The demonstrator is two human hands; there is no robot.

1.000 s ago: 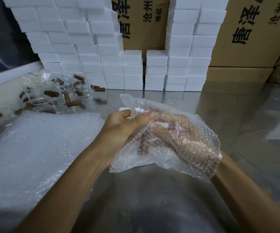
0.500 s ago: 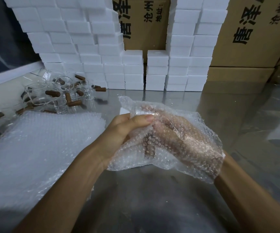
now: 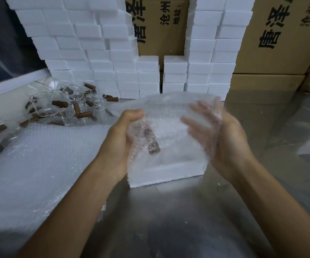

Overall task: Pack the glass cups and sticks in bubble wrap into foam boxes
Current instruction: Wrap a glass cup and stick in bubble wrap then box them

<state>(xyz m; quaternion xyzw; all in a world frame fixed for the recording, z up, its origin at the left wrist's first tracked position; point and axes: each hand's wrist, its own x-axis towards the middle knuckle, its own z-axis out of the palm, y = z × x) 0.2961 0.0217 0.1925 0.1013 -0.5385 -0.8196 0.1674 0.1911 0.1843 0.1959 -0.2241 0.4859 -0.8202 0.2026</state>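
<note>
My left hand (image 3: 120, 142) grips a bubble-wrap bundle (image 3: 169, 116) from its left side, thumb on top. A brown stick (image 3: 152, 142) shows through the wrap beside my left fingers; I cannot make out a glass cup inside. On the right, my right hand (image 3: 228, 142) lies against the wrap with spread fingers, blurred, partly seen through the film. The bundle hangs just over a white foam box (image 3: 165, 174) on the metal table (image 3: 169, 220), and the wrap hides the box's inside.
Loose glass cups (image 3: 44, 101) and brown sticks (image 3: 60, 103) lie piled at the far left. A stack of bubble-wrap sheets (image 3: 38, 164) covers the near left. Stacked foam boxes (image 3: 94, 53) and cardboard cartons (image 3: 280, 43) wall off the back.
The bundle has moved over a foam box that was hidden before. My right hand has come out from under the wrap to its right side. The view has tilted a little.
</note>
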